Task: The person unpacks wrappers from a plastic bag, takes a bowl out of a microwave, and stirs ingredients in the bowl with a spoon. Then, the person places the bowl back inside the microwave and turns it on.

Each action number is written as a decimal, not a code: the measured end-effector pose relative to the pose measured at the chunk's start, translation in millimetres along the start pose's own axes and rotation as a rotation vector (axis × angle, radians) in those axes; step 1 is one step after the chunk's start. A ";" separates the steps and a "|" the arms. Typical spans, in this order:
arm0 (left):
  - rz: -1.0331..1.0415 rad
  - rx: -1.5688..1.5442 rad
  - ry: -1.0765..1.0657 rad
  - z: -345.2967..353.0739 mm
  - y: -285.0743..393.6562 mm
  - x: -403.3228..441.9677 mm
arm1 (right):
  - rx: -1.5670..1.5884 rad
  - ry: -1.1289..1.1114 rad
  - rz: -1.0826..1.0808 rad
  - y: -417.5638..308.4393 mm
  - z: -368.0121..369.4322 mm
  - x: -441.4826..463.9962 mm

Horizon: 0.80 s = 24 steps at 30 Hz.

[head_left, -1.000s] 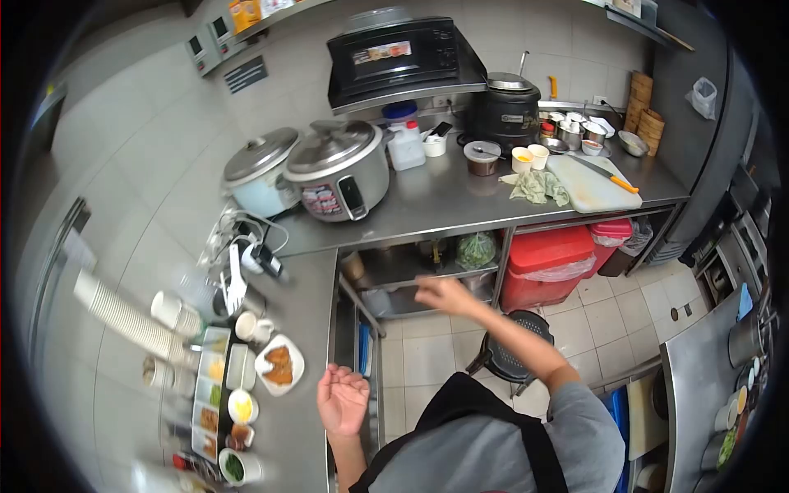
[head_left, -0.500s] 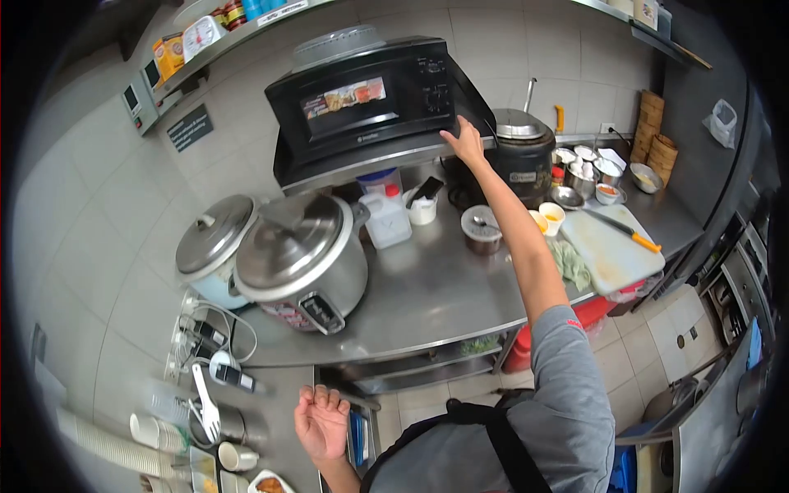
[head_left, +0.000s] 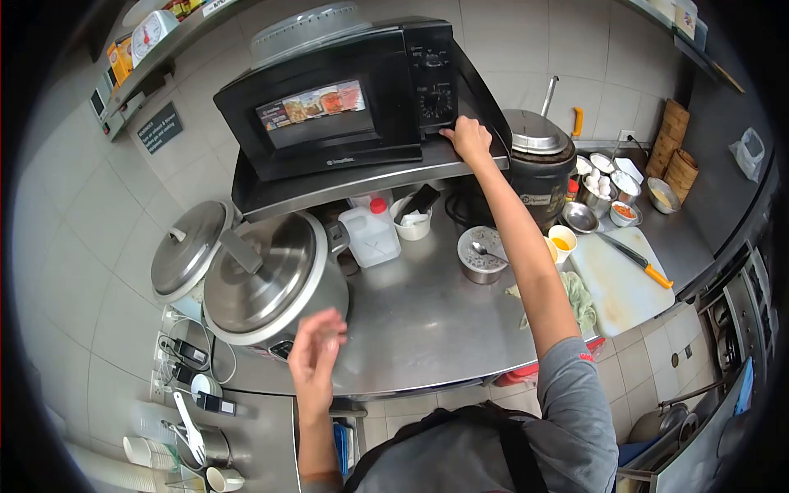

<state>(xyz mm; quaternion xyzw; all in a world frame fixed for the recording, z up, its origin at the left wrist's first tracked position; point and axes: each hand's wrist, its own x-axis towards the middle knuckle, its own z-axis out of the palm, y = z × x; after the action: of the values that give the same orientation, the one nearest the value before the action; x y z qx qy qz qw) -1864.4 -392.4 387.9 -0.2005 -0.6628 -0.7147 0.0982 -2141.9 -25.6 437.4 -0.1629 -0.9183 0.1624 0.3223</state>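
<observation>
My right hand (head_left: pixel 470 140) is at the lower right corner of a black microwave (head_left: pixel 329 103), its thumb against the part below the dials and its other fingers curled. The microwave door is closed. My left hand (head_left: pixel 317 349) is raised in front of the large rice cooker (head_left: pixel 263 275), fingers loosely bent and apart, with nothing visible in it. Below my right forearm stands a round container with a spoon (head_left: pixel 483 253). A white jug with a red cap (head_left: pixel 371 234) stands under the microwave shelf.
At right are a black soup warmer (head_left: pixel 538 177), a cutting board (head_left: pixel 616 287) with a knife (head_left: pixel 637 259), a cloth (head_left: pixel 579 302), cups and steel bowls. A second cooker (head_left: pixel 191 251) stands at left. Chargers and a mug (head_left: pixel 223 479) are at lower left.
My right hand has risen from below the counter to the microwave's lower right corner. My left hand has moved up and forward toward the rice cooker. The view has shifted closer to the microwave.
</observation>
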 end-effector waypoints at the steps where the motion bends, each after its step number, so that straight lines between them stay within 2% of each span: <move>1: 0.030 0.007 -0.032 5.3 1.5 9.3 | 0.004 -0.024 -0.012 2.1 -2.3 -2.3; 4: 0.229 0.188 -0.015 25.7 9.8 33.7 | 0.030 -0.084 -0.052 4.6 -15.1 -2.2; 8: 0.309 0.380 0.024 20.5 2.1 55.1 | -0.041 -0.247 -0.107 -9.8 -57.0 -23.1; 12: 0.336 0.513 0.093 5.4 -4.9 66.4 | 0.165 -0.192 -0.226 -37.7 -76.3 -45.1; 15: 0.356 0.496 0.281 -17.3 -22.1 59.1 | 0.343 -0.205 -0.363 -69.0 -85.1 -55.1; 18: 0.380 0.429 0.349 -38.9 -23.6 53.4 | 0.508 -0.184 -0.615 -101.4 -62.0 -39.6; 21: 0.376 0.423 0.408 -60.1 -25.0 48.9 | 0.518 -0.226 -0.583 -149.4 -45.0 -20.7; 24: 0.382 0.437 0.417 -79.7 -27.1 44.8 | 0.578 -0.133 -0.634 -186.9 17.1 17.5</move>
<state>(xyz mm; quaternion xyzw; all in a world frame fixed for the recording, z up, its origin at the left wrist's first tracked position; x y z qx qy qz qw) -1928.2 -462.6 378.7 -0.1449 -0.7165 -0.5503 0.4036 -2202.2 -188.9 509.7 0.2350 -0.8584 0.3160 0.3286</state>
